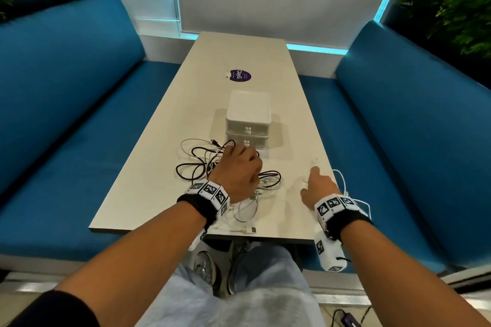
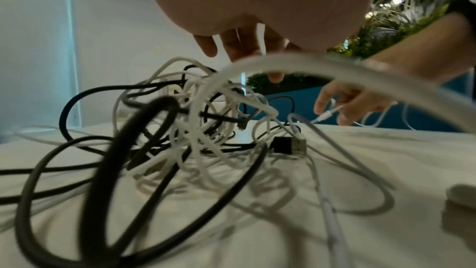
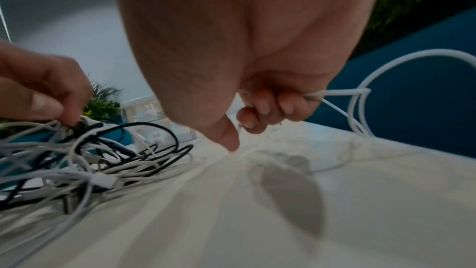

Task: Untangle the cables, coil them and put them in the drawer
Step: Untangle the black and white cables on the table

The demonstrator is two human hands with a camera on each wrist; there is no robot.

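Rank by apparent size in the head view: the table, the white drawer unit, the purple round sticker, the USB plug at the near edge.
1. table
2. white drawer unit
3. purple round sticker
4. USB plug

The sticker lies farther from the camera, so its real size against the plug is less sure.

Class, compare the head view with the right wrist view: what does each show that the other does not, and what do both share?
Only the head view shows the purple sticker, the person's shoes and both wristbands.

Only the right wrist view shows the right hand with fingers curled round a white cable.

Both show the left hand on the tangled cables, the white drawer unit and the table.
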